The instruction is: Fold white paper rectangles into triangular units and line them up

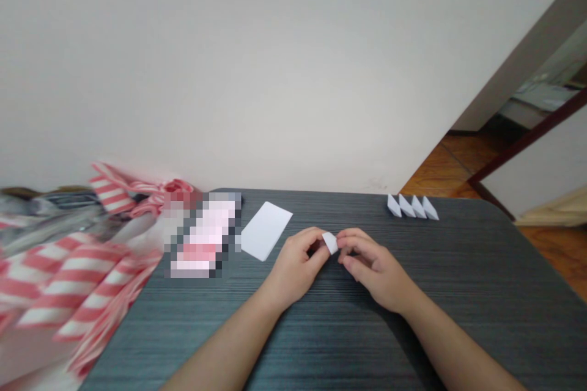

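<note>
A small white folded piece of paper (329, 242) is raised just above the dark table, pinched between the thumb and fingers of my left hand (298, 263). At its right edge is my right hand (373, 266), its fingers bent and their tips at the paper. The right thumb stands apart from the paper, with a gap to the fingers. Left of my hands lies a stack of white paper rectangles (266, 231). Several folded white paper pieces (413, 207) stand in a row at the table's back right.
The dark, wood-grained table (321, 342) meets a pale wall (284, 73) at the back. A blurred-out pinkish flat object (206, 235) lies at its left. Red-and-white striped cloth (73, 287) is heaped beyond the left edge. Wooden flooring (435, 165) shows at the right.
</note>
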`<state>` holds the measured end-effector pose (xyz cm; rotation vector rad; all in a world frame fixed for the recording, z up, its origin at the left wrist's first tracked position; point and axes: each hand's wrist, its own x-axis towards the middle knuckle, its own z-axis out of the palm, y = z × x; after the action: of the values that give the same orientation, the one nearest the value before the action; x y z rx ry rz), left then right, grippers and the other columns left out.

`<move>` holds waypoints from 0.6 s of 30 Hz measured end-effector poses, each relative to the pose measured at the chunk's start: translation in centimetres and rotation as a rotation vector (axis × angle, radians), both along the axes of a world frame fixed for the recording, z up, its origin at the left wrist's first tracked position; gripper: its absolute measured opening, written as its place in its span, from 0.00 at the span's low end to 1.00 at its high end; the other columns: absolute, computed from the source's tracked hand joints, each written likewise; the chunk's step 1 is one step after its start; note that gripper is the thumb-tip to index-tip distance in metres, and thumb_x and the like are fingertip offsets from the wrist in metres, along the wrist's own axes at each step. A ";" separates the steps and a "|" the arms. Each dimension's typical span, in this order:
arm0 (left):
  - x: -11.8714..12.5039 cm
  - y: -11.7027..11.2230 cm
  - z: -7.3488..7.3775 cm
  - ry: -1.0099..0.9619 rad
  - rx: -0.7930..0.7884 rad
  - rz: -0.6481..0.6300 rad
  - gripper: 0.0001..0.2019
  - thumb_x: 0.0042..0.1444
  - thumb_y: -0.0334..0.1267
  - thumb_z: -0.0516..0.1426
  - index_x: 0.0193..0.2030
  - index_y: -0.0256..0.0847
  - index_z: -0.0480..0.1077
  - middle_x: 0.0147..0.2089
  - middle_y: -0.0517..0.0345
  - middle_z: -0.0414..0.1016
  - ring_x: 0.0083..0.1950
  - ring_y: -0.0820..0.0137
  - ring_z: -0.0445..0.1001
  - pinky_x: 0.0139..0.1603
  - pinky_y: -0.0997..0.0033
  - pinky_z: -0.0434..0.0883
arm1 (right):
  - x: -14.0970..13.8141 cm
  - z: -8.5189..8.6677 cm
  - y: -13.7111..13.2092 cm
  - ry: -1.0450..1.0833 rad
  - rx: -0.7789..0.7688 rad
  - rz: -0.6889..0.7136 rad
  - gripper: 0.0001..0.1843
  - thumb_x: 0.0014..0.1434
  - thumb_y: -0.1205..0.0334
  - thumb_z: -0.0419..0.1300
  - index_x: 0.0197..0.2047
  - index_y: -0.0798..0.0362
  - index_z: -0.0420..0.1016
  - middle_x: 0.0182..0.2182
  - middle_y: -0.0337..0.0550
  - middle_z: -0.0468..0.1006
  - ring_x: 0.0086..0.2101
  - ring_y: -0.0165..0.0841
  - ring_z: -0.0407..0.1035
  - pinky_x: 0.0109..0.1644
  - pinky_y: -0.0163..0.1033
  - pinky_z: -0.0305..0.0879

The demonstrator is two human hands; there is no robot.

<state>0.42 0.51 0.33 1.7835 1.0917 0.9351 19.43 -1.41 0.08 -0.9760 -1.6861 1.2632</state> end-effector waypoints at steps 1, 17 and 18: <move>0.0 0.0 0.0 0.000 -0.002 -0.005 0.07 0.62 0.36 0.55 0.38 0.39 0.74 0.37 0.55 0.75 0.39 0.68 0.72 0.42 0.71 0.68 | 0.0 0.2 0.0 -0.017 -0.004 0.000 0.09 0.64 0.63 0.56 0.46 0.50 0.74 0.49 0.48 0.67 0.36 0.31 0.66 0.33 0.36 0.66; 0.2 -0.1 -0.5 -0.126 -0.136 -0.026 0.07 0.61 0.38 0.56 0.40 0.39 0.74 0.37 0.56 0.76 0.38 0.68 0.72 0.40 0.72 0.69 | 0.2 0.1 0.0 -0.054 0.015 -0.006 0.10 0.66 0.60 0.55 0.48 0.49 0.76 0.49 0.48 0.68 0.37 0.32 0.68 0.38 0.38 0.68; 0.1 -0.1 -0.5 -0.119 -0.128 -0.032 0.07 0.61 0.37 0.56 0.40 0.39 0.74 0.37 0.56 0.76 0.38 0.69 0.72 0.41 0.72 0.69 | 0.2 0.2 0.0 -0.057 0.006 -0.006 0.10 0.66 0.60 0.55 0.47 0.49 0.76 0.49 0.48 0.68 0.36 0.32 0.68 0.37 0.38 0.68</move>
<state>0.57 0.41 -0.19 1.6161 1.0220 0.9197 19.62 -1.38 0.23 -1.0210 -1.7280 1.2368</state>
